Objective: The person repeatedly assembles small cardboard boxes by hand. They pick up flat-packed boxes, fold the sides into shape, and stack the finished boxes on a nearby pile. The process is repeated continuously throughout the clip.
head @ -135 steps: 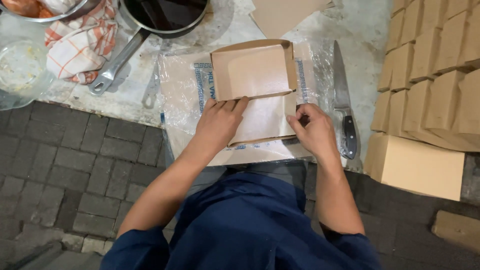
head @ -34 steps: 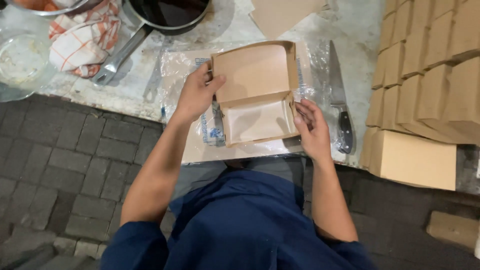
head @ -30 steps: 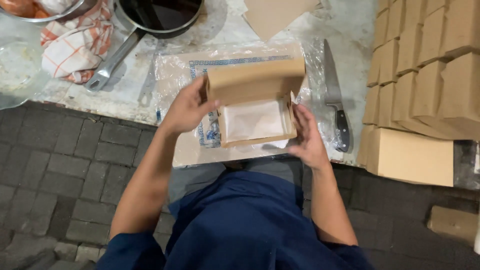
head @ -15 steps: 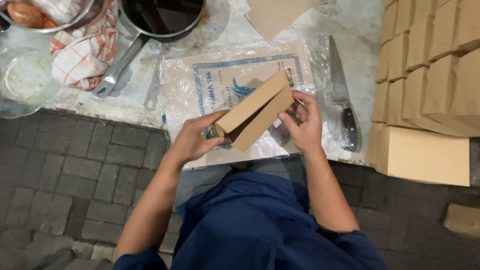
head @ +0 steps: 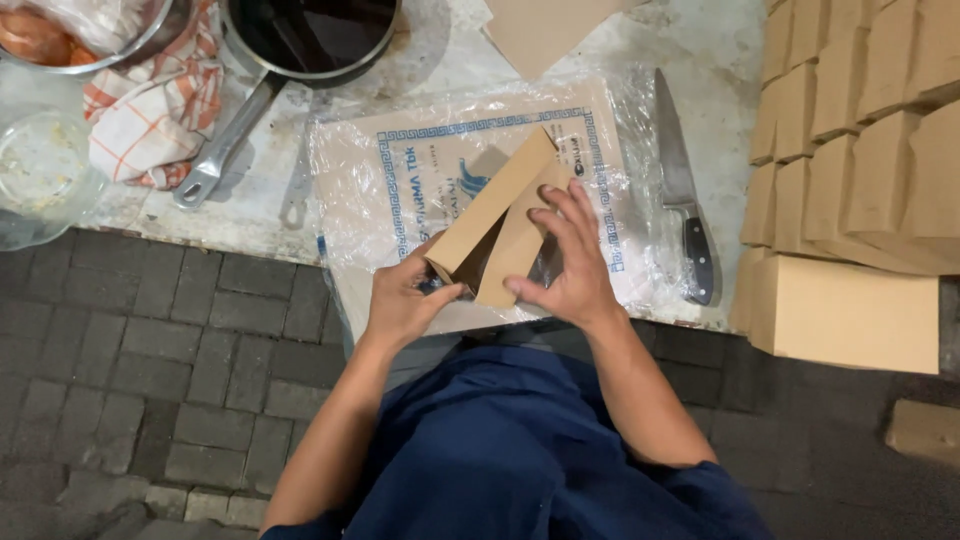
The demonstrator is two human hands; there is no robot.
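Box: you hold one brown cardboard box, half closed and tilted, its lid edge pointing up and away from you. It is lifted above the plastic-wrapped sheet, not lying on it.
Left hand: your left hand grips the near lower corner of the box, with the thumb on one side and the fingers curled tight around the other side.
Right hand: your right hand lies flat on the right face of the box. Its fingers are spread and nearly straight, pressing and not wrapped around.
Sheet: one printed sheet under clear plastic lies on the tabletop, just under the box.
Knife: one knife with a dark handle lies to the right of the sheet, blade pointing away from you.
Pan: one dark pan with a long metal handle is at the far left side.
Cloth: one checked cloth, red and white, lies beside the pan handle.
Bowls: one glass bowl at the left edge and one metal bowl behind it.
Stack: many closed brown boxes are piled at your right; I cannot count them exactly.
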